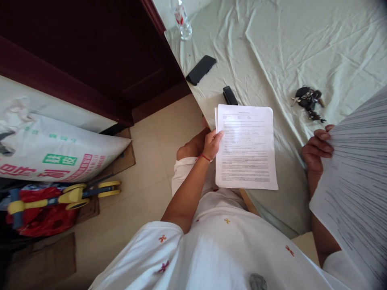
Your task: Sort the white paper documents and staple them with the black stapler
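My left hand [213,143] grips a thin stack of printed papers [246,161] at its left edge, thumb on top. The stack's pages are slightly out of line at the upper left corner. At the right, my right hand [317,149] pinches the edge of a printed sheet [356,181], which is raised close to the camera and runs out of the frame. That sheet hides part of my right forearm. Just beyond the stack lies a small black stapler-like object [230,96], partly covered by the papers.
A pale wrinkled cloth [266,52] covers the table. On it are a black phone case [201,70], a bunch of keys [308,100] and a plastic bottle [183,24]. A large white sack [69,149] and a yellow-and-blue scooter [71,196] are on the left floor.
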Demonstrator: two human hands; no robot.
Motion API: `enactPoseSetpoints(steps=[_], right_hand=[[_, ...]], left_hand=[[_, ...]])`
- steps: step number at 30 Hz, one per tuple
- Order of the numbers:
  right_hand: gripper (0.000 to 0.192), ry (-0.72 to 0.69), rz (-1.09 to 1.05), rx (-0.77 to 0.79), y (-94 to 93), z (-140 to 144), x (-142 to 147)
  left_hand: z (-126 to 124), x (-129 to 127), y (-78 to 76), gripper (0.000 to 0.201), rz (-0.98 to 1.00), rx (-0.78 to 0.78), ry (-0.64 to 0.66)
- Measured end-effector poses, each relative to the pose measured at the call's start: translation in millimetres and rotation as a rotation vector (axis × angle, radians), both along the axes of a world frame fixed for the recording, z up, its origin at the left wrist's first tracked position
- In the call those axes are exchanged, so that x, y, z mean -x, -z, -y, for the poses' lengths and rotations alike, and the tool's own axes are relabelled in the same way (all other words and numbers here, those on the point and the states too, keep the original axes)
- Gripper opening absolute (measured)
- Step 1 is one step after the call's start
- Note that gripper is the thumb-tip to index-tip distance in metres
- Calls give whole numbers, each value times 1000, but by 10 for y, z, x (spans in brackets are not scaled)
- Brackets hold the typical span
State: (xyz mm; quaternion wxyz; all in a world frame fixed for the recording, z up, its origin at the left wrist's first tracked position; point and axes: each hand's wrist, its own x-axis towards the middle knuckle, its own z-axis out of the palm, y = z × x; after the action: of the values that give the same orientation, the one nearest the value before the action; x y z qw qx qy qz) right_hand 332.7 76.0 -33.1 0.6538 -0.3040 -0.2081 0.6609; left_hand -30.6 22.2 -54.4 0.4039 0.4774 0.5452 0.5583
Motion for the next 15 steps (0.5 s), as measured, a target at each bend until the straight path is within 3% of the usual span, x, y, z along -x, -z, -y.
enactPoseSetpoints(steps=[5,8,11,15], right_hand=[[9,-24,99,-29,-73,80,23],[11,-25,56,-37,-21,71,1],[14,-32,41,-39,65,10,-27],[22,0,118,-37,125,-59,-52]], left_hand=[[-7,-5,-15,51,16,18,2],[-15,-35,-109,53,119,48,33],[3,-95,-277,51,214,119,151],[41,-206,-417,54,170,160,339]])
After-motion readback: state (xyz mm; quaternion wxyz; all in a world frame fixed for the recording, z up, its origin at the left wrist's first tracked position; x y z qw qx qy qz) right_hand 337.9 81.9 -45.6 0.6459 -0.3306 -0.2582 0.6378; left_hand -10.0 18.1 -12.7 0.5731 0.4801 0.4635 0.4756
